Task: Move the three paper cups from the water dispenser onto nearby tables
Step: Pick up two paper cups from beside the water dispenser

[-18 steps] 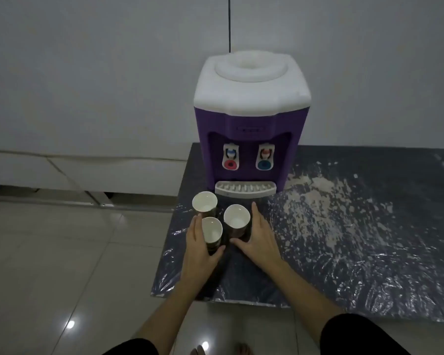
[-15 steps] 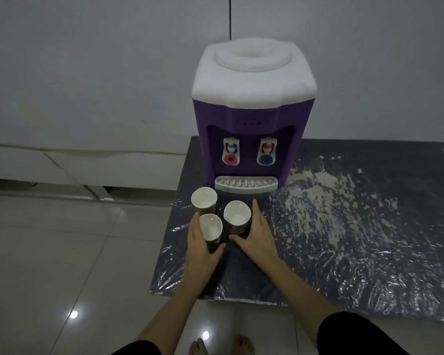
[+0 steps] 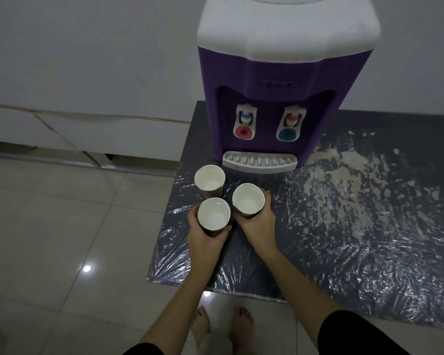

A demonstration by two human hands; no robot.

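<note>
— On the desk (image 3: 369,226), below the dispenser (image 3: 280,73): gripping two of three cups, one in each of the hands.
— Left hand (image 3: 205,242)?
— Wrapping around the near cup (image 3: 213,218), thumb on its right side, fingers on the left.
— Right hand (image 3: 258,225)?
— Curling around the right cup (image 3: 248,201), fingers reaching its far side.
— Third cup (image 3: 209,181)?
— Standing upright and untouched, just left of the drip tray (image 3: 259,162), close behind the other two.
— Lifting yet?
— Cannot tell.
</note>
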